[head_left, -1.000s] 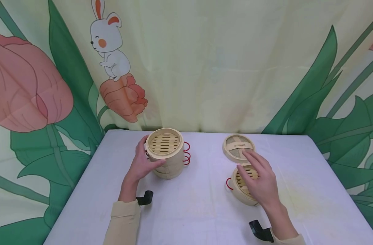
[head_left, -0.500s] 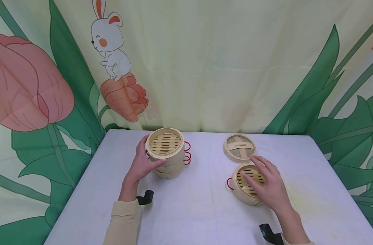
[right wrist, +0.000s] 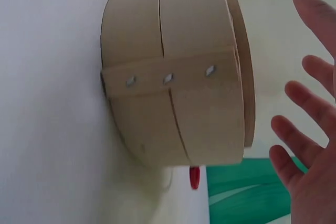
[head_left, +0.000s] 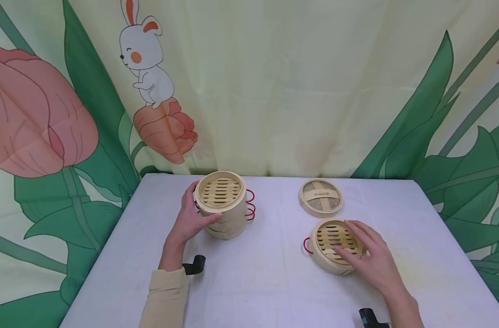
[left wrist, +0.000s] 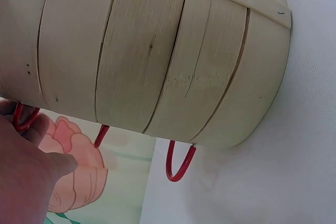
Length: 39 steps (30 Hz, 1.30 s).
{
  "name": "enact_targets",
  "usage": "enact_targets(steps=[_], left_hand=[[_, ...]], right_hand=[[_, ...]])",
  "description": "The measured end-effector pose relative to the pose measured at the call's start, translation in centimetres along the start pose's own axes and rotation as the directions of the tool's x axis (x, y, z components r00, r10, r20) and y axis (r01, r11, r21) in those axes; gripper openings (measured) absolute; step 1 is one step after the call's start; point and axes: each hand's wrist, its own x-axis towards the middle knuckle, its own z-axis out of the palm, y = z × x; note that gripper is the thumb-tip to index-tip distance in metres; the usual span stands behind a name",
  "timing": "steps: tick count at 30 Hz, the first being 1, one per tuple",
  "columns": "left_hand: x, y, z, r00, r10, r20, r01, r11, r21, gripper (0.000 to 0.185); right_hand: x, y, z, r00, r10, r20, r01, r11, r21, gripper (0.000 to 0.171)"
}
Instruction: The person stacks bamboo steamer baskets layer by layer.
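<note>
A person sits at a table (head_left: 266, 282) with a white cloth on it. Behind it hangs a big curtain (head_left: 274, 91) with a bunny (head_left: 145, 64) and pink flowers painted on it.

The left hand (head_left: 190, 221) is wrapped around the side of a tall stack of bamboo steamers (head_left: 224, 205). The thumb lies on the front of the stack and the fingers curl round the back, so the hand grips it. The stack stands straight up on the left part of the table. It has no lid, and you can see the slats inside the top one. Little red wire handles (head_left: 250, 206) stick out on its right side.

The right hand (head_left: 370, 259) is over a single steamer basket (head_left: 333, 246) on the right part of the table. Its fingers are straight and spread apart. The fingertips sit at the basket's right rim, but the hand does not hold it. From the wrist camera the fingers (right wrist: 310, 129) look apart from the basket's wall (right wrist: 178, 103). One red handle (head_left: 305, 246) shows on the basket's left side.

A round lid (head_left: 320, 197) lies flat just behind this basket, near the curtain, and no hand touches it
</note>
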Motion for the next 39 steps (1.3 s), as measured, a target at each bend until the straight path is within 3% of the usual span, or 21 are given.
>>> enact_targets(steps=[7, 21, 28, 34, 39], left_hand=[[0.0, 0.0, 0.0, 1.000, 0.015, -0.005, -0.015, 1.000, 0.002, 0.120], [-0.1, -0.1, 0.0, 1.000, 0.016, -0.006, -0.016, 1.000, 0.015, 0.120], [-0.1, -0.1, 0.0, 1.000, 0.019, -0.010, -0.019, 1.000, 0.014, 0.120], [-0.1, -0.1, -0.1, 1.000, 0.024, -0.010, -0.024, 1.000, 0.007, 0.119], [0.0, 0.1, -0.1, 1.000, 0.016, -0.009, -0.016, 1.000, 0.012, 0.120]], right_hand=[[-0.9, 1.4, -0.4, 0.997, 0.028, 0.067, -0.026, 0.999, -0.032, 0.079], [-2.3, 2.7, -0.4, 0.997, 0.028, 0.069, -0.023, 0.997, -0.077, 0.079], [-2.9, 3.2, -0.5, 0.999, -0.032, 0.033, 0.035, 0.994, -0.102, 0.068], [-3.2, 3.2, -0.4, 0.999, -0.007, 0.047, 0.013, 0.990, -0.138, 0.059], [-3.3, 3.2, -0.4, 0.999, -0.052, 0.013, 0.053, 0.992, -0.112, 0.052]])
